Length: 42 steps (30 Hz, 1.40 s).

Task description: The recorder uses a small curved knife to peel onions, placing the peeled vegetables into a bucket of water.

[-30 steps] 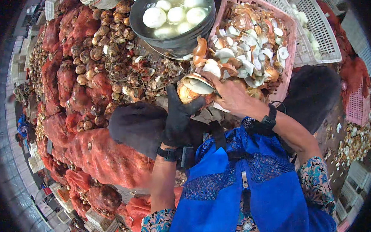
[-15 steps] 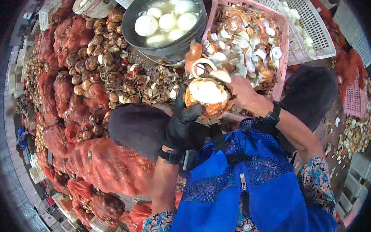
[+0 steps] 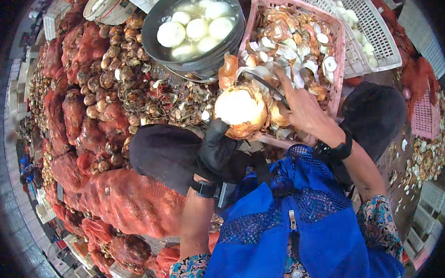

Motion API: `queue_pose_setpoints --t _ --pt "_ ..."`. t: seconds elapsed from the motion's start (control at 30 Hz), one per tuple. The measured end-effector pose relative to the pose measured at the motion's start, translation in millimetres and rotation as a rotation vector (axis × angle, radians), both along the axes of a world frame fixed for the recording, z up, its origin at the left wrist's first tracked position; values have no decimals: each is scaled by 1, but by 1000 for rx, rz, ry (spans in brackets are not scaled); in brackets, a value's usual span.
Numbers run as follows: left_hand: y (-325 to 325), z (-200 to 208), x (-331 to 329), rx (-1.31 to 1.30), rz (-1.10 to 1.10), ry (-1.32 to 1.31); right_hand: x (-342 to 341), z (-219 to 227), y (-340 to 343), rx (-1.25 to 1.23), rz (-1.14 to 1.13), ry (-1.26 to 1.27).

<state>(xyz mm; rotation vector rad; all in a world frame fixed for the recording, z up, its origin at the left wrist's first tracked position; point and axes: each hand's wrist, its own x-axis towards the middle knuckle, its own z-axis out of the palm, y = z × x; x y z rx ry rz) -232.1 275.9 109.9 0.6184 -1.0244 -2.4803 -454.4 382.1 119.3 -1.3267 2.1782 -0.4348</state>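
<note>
A partly peeled onion [image 3: 241, 107] shows bright white flesh on top, with brown skin still around its lower side. My left hand [image 3: 216, 145], in a black glove, is closed around the onion from below left. My right hand [image 3: 304, 107], bare, grips a knife [image 3: 266, 81] with a dark, narrow blade, its index finger stretched along it. The blade lies just above and to the right of the onion, beside a strip of loose peel [image 3: 228, 71]. The knife's handle is mostly hidden by my fingers.
A pink crate [image 3: 339, 47] heaped with onion peels stands right ahead. Left of it is a dark bucket [image 3: 152, 47] of peeled onions in water. A white crate [image 3: 386, 55] holds more peeled onions. Unpeeled onions [image 3: 121, 76] and red mesh sacks [image 3: 130, 199] crowd the left.
The onion has tilted and shifted slightly left, showing more white flesh. My right hand has moved right, off the onion, and the knife blade has come into view. Peel has come away.
</note>
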Motion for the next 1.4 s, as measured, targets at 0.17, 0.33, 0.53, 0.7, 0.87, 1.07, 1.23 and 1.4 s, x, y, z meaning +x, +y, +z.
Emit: queue_pose_setpoints --t 0.17,0.33,0.53,0.7,0.87,1.07,1.23,1.4 --pt "-3 -3 -10 -8 22 65 22 24 13 -102 -28 -92" --pt "-9 -9 -11 22 10 -19 35 26 27 -172 -49 -97" --pt "-11 -15 -19 45 53 -57 49 26 36 -388 29 99" --pt "0 -4 -32 -292 135 77 51 6 34 -300 26 78" --pt "-6 -17 -42 -179 137 28 48 -8 23 -351 53 55" --pt "-1 -14 -42 -312 187 -14 48 -10 17 -257 -3 48" --pt "1 -24 -37 -89 161 71 43 -25 0 -92 -23 81" --pt "3 -13 -44 -103 103 272 19 -47 -8 -78 -45 54"
